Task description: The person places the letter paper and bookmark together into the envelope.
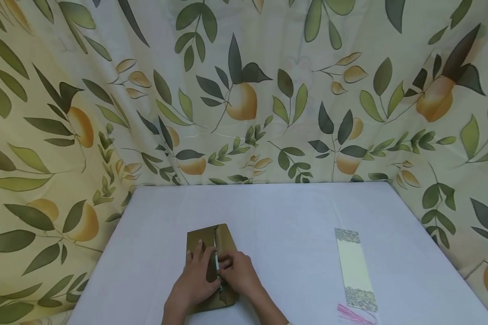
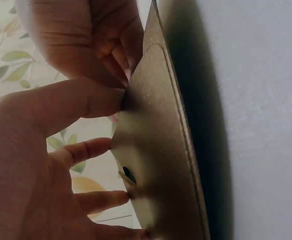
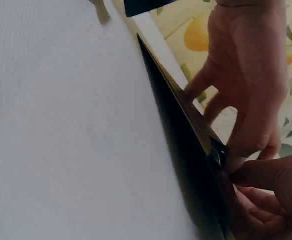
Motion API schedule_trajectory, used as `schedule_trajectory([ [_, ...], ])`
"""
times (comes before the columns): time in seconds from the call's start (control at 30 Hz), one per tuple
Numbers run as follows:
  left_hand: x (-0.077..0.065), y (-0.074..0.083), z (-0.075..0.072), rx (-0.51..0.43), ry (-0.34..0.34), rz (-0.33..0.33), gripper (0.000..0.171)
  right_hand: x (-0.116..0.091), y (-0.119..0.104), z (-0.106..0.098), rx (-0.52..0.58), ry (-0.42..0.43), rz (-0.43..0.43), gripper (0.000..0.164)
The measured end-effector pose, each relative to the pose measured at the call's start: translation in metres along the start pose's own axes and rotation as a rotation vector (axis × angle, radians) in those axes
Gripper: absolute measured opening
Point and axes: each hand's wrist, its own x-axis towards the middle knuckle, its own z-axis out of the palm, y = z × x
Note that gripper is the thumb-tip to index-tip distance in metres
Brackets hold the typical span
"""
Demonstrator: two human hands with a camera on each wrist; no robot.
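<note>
A brown flat piece (image 1: 198, 235), like a folded card or envelope, lies on the white table with a lengthwise opening and a flap (image 1: 226, 239) on its right side. A pale strip shows inside the opening. My left hand (image 1: 195, 280) rests on it with spread, mostly straight fingers, its thumb by the opening. With bent fingers, my right hand (image 1: 240, 273) pinches at the flap edge beside that thumb. In the left wrist view, the brown piece (image 2: 155, 120) is seen edge-on. The right fingertips are partly hidden in all views.
A cream bookmark (image 1: 354, 266) with patterned ends lies on the right of the white table (image 1: 284, 234), a pink tassel (image 1: 354, 314) at its near end. A curtain (image 1: 276, 99) printed with fruit and leaves hangs behind and beside the table.
</note>
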Motion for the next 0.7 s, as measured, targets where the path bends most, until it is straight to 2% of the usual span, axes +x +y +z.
schedule_trajectory([
  [0.27,0.0,0.001,0.002,0.014,-0.006,-0.01,0.07,-0.001,0.0,0.003,0.006,-0.014,-0.011,0.023],
  [0.47,0.001,0.004,0.003,0.044,-0.004,-0.02,0.072,-0.004,-0.002,-0.004,-0.064,-0.026,-0.025,0.023],
  [0.57,0.001,0.004,0.004,0.056,-0.009,-0.032,0.073,-0.009,-0.004,-0.014,-0.111,-0.033,-0.042,0.022],
  [0.7,0.0,0.004,0.004,0.051,-0.01,-0.041,0.071,-0.021,-0.001,-0.041,-0.185,-0.033,-0.065,0.018],
])
